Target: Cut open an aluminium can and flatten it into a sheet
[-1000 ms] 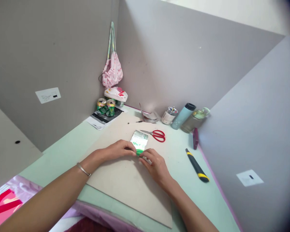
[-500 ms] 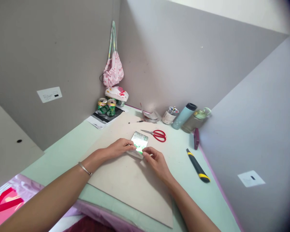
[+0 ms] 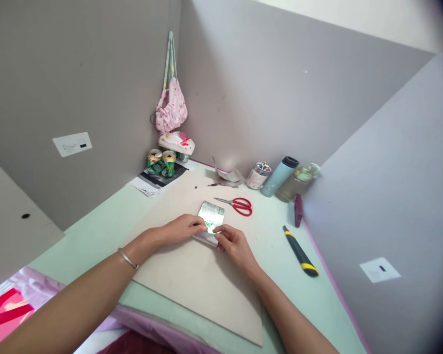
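A shiny silver sheet with green print (image 3: 211,214), curved like metal cut from a drink can, lies over the pale board (image 3: 206,285). My left hand (image 3: 186,228) grips its left edge between thumb and fingers. At the lower right corner, my right hand (image 3: 234,243) pinches the same sheet, thumb against fingertips. A folded strip runs along the sheet's near edge, between both hands. Just beyond the sheet rest red-handled scissors (image 3: 241,206), partly open, blades pointing left. The undersides of my fingers are hidden.
Crushed green cans (image 3: 161,164) stand on papers (image 3: 147,184) at the back left. A pen (image 3: 214,185) lies near silver scraps (image 3: 231,177). A jar (image 3: 258,176), a blue tumbler (image 3: 279,177) and a green bottle (image 3: 297,183) line the back wall. A black-yellow cutter (image 3: 300,251) lies right.
The sheet's near edge is tipped slightly lower, and my right fingers have shifted a little along it. Both hands keep their hold. The whole view has moved slightly.
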Demonstrator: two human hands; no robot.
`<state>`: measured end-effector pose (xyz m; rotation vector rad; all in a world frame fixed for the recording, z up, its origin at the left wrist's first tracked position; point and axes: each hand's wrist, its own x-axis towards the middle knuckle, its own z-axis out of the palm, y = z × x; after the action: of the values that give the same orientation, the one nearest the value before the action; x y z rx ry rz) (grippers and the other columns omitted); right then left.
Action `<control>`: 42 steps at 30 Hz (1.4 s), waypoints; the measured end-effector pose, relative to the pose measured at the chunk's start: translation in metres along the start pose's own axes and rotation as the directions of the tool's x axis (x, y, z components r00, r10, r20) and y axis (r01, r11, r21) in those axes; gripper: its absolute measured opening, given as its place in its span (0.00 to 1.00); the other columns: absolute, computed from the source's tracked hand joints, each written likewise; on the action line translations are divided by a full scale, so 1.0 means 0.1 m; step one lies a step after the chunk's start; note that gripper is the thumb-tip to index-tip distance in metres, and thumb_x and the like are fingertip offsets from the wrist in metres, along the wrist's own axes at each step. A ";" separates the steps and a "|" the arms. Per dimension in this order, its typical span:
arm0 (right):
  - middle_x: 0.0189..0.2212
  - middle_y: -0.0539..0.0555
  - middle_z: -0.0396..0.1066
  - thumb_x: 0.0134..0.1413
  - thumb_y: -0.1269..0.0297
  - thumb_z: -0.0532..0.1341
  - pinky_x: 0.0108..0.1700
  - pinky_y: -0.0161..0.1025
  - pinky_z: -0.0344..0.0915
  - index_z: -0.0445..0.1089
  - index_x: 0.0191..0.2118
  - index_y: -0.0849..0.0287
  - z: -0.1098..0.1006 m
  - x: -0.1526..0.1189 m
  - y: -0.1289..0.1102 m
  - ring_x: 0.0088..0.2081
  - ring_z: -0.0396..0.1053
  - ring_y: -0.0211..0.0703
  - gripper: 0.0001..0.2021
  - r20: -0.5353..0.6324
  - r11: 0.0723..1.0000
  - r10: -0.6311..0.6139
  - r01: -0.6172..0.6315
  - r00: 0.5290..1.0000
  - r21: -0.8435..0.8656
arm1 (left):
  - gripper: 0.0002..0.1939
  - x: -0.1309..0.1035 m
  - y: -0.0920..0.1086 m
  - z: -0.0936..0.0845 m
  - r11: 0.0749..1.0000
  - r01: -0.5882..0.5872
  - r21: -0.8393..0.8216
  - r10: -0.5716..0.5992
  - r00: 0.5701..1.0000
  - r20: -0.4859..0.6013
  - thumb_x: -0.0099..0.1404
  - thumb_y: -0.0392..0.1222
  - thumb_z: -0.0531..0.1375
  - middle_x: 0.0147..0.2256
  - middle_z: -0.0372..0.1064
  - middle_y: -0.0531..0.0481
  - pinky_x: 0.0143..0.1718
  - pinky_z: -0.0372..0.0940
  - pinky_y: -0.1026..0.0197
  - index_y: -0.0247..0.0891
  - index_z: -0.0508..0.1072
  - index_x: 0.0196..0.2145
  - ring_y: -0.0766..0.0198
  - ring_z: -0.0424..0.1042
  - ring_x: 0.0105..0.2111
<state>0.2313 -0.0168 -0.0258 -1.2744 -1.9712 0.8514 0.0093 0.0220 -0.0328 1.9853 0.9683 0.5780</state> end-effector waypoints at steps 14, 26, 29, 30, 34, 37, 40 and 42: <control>0.48 0.66 0.74 0.64 0.75 0.56 0.50 0.52 0.69 0.70 0.53 0.64 0.13 -0.08 -0.03 0.49 0.71 0.56 0.14 0.165 0.570 -0.572 0.534 0.804 -0.625 | 0.16 0.03 -0.04 0.02 0.998 -0.039 -0.053 0.033 0.994 -0.104 0.71 0.47 0.60 0.50 0.70 0.44 0.47 0.71 0.48 0.36 0.71 0.52 0.56 0.73 0.46; 0.42 0.62 0.76 0.67 0.78 0.51 0.43 0.45 0.72 0.68 0.57 0.62 0.04 -0.08 0.05 0.41 0.74 0.50 0.18 0.111 0.586 -0.571 0.499 0.813 -0.638 | 0.14 -0.03 0.09 0.02 0.986 -0.147 -0.074 0.141 0.987 -0.082 0.72 0.48 0.58 0.47 0.72 0.45 0.49 0.69 0.47 0.36 0.73 0.48 0.57 0.73 0.46; 0.43 0.61 0.76 0.65 0.73 0.56 0.43 0.44 0.73 0.66 0.59 0.59 0.02 -0.08 0.07 0.43 0.74 0.50 0.18 0.046 0.688 -0.515 0.445 0.856 -0.574 | 0.14 -0.04 0.13 0.02 0.984 -0.147 -0.098 0.139 0.987 -0.086 0.73 0.49 0.58 0.44 0.73 0.46 0.49 0.68 0.48 0.36 0.73 0.46 0.57 0.73 0.44; 0.45 0.61 0.76 0.64 0.72 0.57 0.44 0.44 0.73 0.65 0.60 0.58 0.02 -0.08 0.07 0.45 0.74 0.50 0.19 0.030 0.723 -0.491 0.427 0.870 -0.543 | 0.14 -0.04 0.14 0.03 0.983 -0.143 -0.112 0.134 0.987 -0.085 0.72 0.49 0.58 0.43 0.73 0.47 0.49 0.68 0.48 0.36 0.73 0.46 0.58 0.73 0.44; 0.41 0.55 0.78 0.62 0.72 0.59 0.42 0.41 0.73 0.66 0.59 0.53 0.00 -0.09 0.08 0.41 0.76 0.47 0.20 0.016 0.845 -0.371 0.345 0.928 -0.409 | 0.14 -0.03 0.13 0.05 0.975 -0.115 -0.191 0.109 0.993 -0.041 0.72 0.49 0.58 0.40 0.73 0.48 0.45 0.69 0.51 0.35 0.71 0.47 0.59 0.74 0.40; 0.38 0.54 0.79 0.62 0.70 0.59 0.39 0.40 0.71 0.72 0.52 0.52 -0.03 -0.08 0.05 0.37 0.76 0.47 0.14 0.010 0.914 -0.259 0.248 0.966 -0.321 | 0.15 -0.03 0.10 0.07 0.973 -0.085 -0.217 0.088 0.996 0.007 0.71 0.49 0.59 0.39 0.72 0.49 0.43 0.70 0.52 0.35 0.71 0.48 0.60 0.74 0.39; 0.35 0.52 0.79 0.61 0.66 0.61 0.38 0.38 0.68 0.75 0.47 0.51 -0.07 -0.07 0.02 0.35 0.75 0.46 0.10 0.008 0.965 -0.147 0.145 0.989 -0.217 | 0.15 -0.02 0.04 0.06 0.978 -0.054 -0.201 0.063 0.997 0.043 0.70 0.48 0.61 0.42 0.72 0.48 0.41 0.71 0.53 0.35 0.71 0.48 0.60 0.74 0.38; 0.31 0.50 0.78 0.59 0.63 0.62 0.36 0.37 0.66 0.75 0.46 0.52 -0.09 -0.04 0.01 0.32 0.73 0.44 0.09 0.019 0.988 -0.077 0.079 0.997 -0.134 | 0.15 -0.01 0.01 0.06 0.983 -0.031 -0.180 0.043 0.997 0.059 0.71 0.48 0.61 0.44 0.72 0.47 0.41 0.72 0.53 0.35 0.71 0.49 0.60 0.74 0.39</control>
<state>0.2403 -0.0189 -0.0221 -1.2601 -2.1053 0.7007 0.0130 0.0180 -0.0354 1.8528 0.8132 0.5982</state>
